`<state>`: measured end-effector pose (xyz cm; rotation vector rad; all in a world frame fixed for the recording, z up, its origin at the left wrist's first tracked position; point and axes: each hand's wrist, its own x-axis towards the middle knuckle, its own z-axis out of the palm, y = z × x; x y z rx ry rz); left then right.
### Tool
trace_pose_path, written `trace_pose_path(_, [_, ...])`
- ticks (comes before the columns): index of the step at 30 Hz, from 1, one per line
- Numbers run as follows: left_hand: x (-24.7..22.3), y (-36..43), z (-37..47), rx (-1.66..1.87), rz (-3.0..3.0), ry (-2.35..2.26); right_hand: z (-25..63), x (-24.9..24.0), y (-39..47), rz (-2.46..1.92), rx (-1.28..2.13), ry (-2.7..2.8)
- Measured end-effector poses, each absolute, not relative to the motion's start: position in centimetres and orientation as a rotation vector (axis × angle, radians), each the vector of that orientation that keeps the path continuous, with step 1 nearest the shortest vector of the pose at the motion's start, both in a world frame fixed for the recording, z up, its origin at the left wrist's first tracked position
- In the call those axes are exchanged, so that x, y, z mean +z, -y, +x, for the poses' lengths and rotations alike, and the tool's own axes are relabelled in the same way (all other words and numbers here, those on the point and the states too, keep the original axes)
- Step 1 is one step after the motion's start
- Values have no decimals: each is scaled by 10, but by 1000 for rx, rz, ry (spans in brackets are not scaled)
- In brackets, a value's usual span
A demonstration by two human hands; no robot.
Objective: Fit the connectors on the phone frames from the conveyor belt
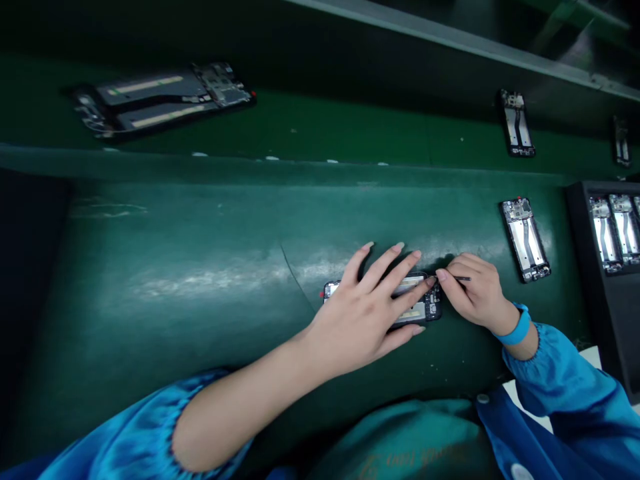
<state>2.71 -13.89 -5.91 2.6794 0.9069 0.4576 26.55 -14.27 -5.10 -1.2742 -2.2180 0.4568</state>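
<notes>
An opened phone (pixel 433 308) lies lengthwise on the green work surface, its inner parts facing up. My left hand (pixel 367 310) is spread across it with the fingers apart, pressing on the phone and covering much of its middle. At the phone's right end, my right hand (pixel 470 287) pinches a slim dark tool (pixel 461 278) between thumb and fingers. The tool's tip meets the phone's upper right corner, close to my left ring or index fingertip; what it touches there is too small to make out. A blue band (pixel 515 327) circles my right wrist.
Another opened phone (pixel 526 239) lies to the right, beside a black tray (pixel 580 233) holding several more. On the raised ledge (pixel 320 127) behind rest a phone at left (pixel 160 100), one at right (pixel 517 123) and one at the far right edge (pixel 621 141).
</notes>
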Motion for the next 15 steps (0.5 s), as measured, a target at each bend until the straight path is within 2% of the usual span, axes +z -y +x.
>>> trace_pose_path(6, [-60,141,29,506,2666,-944,262,-49,139,-1366,576,2100])
trace_pose_path(15, [-58,138,24,451,2702,-900,274,-28,146,-1533,1255,1740])
